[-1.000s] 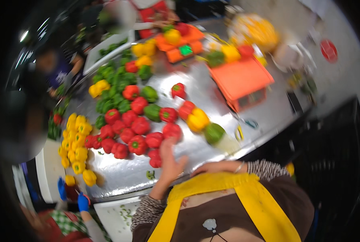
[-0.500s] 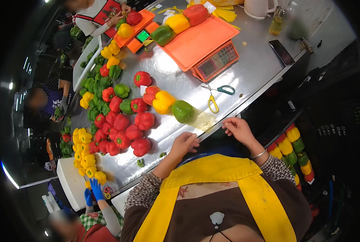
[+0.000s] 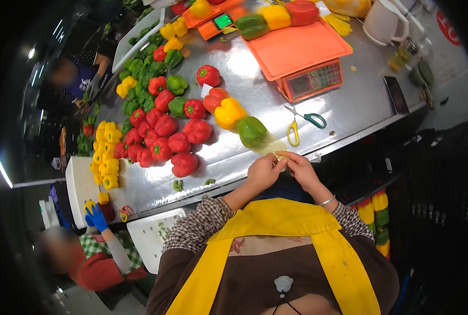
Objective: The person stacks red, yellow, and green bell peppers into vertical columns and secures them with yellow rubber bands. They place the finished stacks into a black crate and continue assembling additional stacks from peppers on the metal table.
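Observation:
A row of three bell peppers lies on the metal table at its near side: a red pepper (image 3: 215, 98), a yellow pepper (image 3: 229, 113) and a green pepper (image 3: 252, 132). From the green one a thin, see-through yellowish bag end (image 3: 269, 147) trails toward me. My left hand (image 3: 263, 171) and my right hand (image 3: 302, 170) meet at the tip of this bag end, at the table's edge. Both are closed, with fingertips pinching the film. Scissors with yellow and teal handles (image 3: 313, 120) lie open beyond my right hand.
Loose red peppers (image 3: 165, 126) are heaped to the left, with green and yellow ones behind. An orange scale (image 3: 302, 58) bears another three-pepper row. A phone (image 3: 395, 94) and a white kettle (image 3: 383, 22) are at the right. A co-worker's blue-gloved hand (image 3: 96, 218) holds a yellow pepper.
My hands were apart and have come together, closing on the bag's end. The whole view has shifted, so the table things appear farther right. The co-worker's gloved hands now hold a yellow pepper.

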`<state>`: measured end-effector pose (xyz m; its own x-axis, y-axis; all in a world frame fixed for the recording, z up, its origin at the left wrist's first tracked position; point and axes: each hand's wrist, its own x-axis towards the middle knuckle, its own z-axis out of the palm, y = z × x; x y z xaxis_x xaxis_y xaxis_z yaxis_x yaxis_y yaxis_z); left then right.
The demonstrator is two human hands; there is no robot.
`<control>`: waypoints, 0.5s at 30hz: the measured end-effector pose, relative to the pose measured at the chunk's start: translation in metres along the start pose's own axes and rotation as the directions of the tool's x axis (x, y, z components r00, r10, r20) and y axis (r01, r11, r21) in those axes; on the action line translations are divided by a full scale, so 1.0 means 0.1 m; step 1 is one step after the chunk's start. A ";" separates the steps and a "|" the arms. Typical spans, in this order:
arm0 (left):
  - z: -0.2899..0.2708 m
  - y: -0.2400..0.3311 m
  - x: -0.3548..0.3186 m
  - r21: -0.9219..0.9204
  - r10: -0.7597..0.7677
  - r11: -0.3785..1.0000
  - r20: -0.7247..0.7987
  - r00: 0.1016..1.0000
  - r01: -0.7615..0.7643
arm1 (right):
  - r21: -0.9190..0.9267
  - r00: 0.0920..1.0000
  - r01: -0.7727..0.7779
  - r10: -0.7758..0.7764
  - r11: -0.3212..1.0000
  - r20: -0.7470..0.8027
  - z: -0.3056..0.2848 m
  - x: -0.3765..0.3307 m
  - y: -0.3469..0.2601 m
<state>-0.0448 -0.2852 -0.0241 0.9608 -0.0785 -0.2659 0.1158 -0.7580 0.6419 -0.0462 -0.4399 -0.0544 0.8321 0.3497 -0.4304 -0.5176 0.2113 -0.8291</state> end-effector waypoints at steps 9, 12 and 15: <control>0.02 -0.27 -0.03 -0.457 0.029 0.889 0.014 0.999 -0.020 | 0.232 0.985 0.155 -0.168 0.960 0.041 0.22 0.10 0.12; -0.07 -0.33 -0.02 -0.617 -0.201 0.712 0.278 0.939 0.335 | 0.403 0.989 0.096 -0.132 0.910 0.061 0.20 0.12 0.16; -0.06 -0.31 0.00 -0.595 -0.313 0.687 0.275 0.909 0.417 | 0.405 0.988 0.085 -0.130 0.910 0.087 0.27 0.12 0.11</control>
<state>-0.0466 -0.2580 -0.0398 0.7678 -0.0124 -0.6406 0.6299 -0.1680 0.7583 -0.0468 -0.4084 -0.0591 0.8721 0.3970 -0.2862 -0.4815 0.5915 -0.6468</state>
